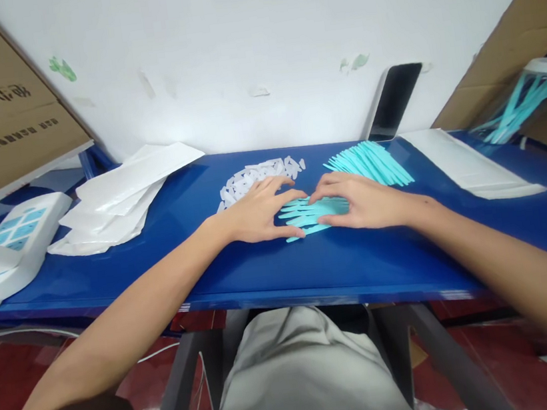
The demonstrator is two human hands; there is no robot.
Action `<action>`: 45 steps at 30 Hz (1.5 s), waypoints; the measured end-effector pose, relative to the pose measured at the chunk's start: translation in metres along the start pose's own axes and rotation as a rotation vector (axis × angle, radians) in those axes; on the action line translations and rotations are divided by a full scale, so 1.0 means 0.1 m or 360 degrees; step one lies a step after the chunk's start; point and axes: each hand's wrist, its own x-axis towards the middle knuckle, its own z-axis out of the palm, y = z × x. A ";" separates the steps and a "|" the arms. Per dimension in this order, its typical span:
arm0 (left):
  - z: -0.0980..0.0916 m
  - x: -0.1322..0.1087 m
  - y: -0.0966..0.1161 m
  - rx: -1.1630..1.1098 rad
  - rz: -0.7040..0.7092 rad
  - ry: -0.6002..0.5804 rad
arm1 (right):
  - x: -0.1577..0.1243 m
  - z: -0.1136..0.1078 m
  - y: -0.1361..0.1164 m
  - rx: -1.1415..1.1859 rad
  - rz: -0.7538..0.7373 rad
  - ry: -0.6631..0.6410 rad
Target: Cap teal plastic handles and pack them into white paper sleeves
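A loose bunch of thin teal sticks (299,212) lies on the blue table between my two hands, its pieces fanned out unevenly. My left hand (262,212) curves around the left ends, thumb and fingers apart. From the other side, my right hand (358,200) reaches over the bunch; its thumb and forefinger are spread and touch the sticks, and its palm hides their right ends. Just behind my left hand is a heap of small translucent white pieces (250,178), partly covered by it. A second, neater pile of teal sticks (369,164) sits behind my right hand.
White paper-like sleeves (125,191) are stacked at left, beside a white case with blue compartments (25,231). A phone (394,102) leans on the wall. At right lie a white sleeve (469,162) and a clear container of teal sticks (522,101). Cardboard boxes (2,99) flank the table.
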 end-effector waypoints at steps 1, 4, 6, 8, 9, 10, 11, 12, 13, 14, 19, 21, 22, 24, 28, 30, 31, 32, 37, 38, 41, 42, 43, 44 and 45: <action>0.00 0.00 -0.01 -0.0005 0.0006 0.0010 | 0.00 -0.01 0.01 0.0006 0.0008 -0.0006; -0.01 0.01 -0.02 -0.0002 0.0047 0.0046 | 0.00 -0.02 0.02 0.0026 0.0030 -0.0046; -0.02 0.02 -0.03 0.0012 0.0074 0.0073 | 0.00 -0.02 0.03 0.0023 0.0026 -0.0059; -0.03 0.02 -0.03 0.0021 0.0086 0.0094 | 0.00 -0.02 0.03 0.0021 0.0015 -0.0064; -0.02 0.02 -0.03 0.0024 0.0088 0.0099 | 0.00 -0.01 0.03 0.0021 0.0013 -0.0068; -0.02 0.02 -0.03 0.0028 0.0087 0.0098 | 0.00 0.00 0.03 0.0020 0.0014 -0.0069; -0.01 0.02 -0.03 0.0032 0.0081 0.0092 | 0.00 0.01 0.04 0.0015 0.0019 -0.0068; -0.01 0.02 -0.04 0.0038 0.0072 0.0082 | 0.00 0.02 0.05 0.0004 0.0024 -0.0062; 0.00 0.02 -0.04 0.0044 0.0059 0.0072 | 0.00 0.04 0.05 -0.0008 0.0028 -0.0052; 0.00 0.02 -0.04 0.0048 0.0046 0.0062 | 0.01 0.05 0.06 -0.0017 0.0030 -0.0044; 0.01 0.01 -0.04 0.0060 0.0016 0.0038 | 0.03 0.13 0.07 0.0020 0.0080 -0.0091; 0.00 0.01 -0.03 0.0073 0.0015 0.0022 | 0.04 0.15 0.06 0.0036 0.0092 -0.0109; 0.00 0.01 -0.03 0.0079 0.0016 0.0014 | 0.04 0.16 0.06 0.0041 0.0093 -0.0111; -0.02 0.01 -0.01 0.0084 0.0025 0.0008 | 0.04 0.17 0.05 0.0043 0.0096 -0.0111; -0.04 0.01 0.01 0.0077 0.0057 0.0010 | 0.04 0.17 0.05 0.0037 0.0089 -0.0116; -0.05 0.01 0.01 0.0077 0.0071 -0.0003 | 0.04 0.17 0.05 0.0045 0.0082 -0.0127; -0.05 0.01 0.01 0.0080 0.0073 -0.0008 | 0.04 0.17 0.06 0.0051 0.0081 -0.0132; -0.05 0.01 0.01 0.0083 0.0071 -0.0013 | 0.04 0.16 0.06 0.0056 0.0080 -0.0136; -0.05 0.00 0.01 0.0066 0.0020 -0.0068 | 0.02 0.16 0.06 0.0048 0.0093 -0.0194; -0.05 0.00 0.01 0.0054 0.0008 -0.0082 | 0.02 0.16 0.06 0.0041 0.0103 -0.0205; -0.05 0.00 0.02 0.0025 -0.0014 -0.0114 | 0.03 0.16 0.04 0.0021 0.0131 -0.0223; -0.05 0.00 0.02 0.0024 -0.0015 -0.0119 | 0.03 0.16 0.04 0.0014 0.0137 -0.0225; -0.05 0.00 0.02 0.0026 -0.0014 -0.0122 | 0.03 0.16 0.03 0.0006 0.0146 -0.0228; -0.05 0.00 0.02 0.0031 -0.0010 -0.0122 | 0.03 0.16 0.03 -0.0002 0.0155 -0.0230; -0.05 0.00 0.02 0.0036 -0.0006 -0.0120 | 0.03 0.16 0.02 -0.0007 0.0162 -0.0232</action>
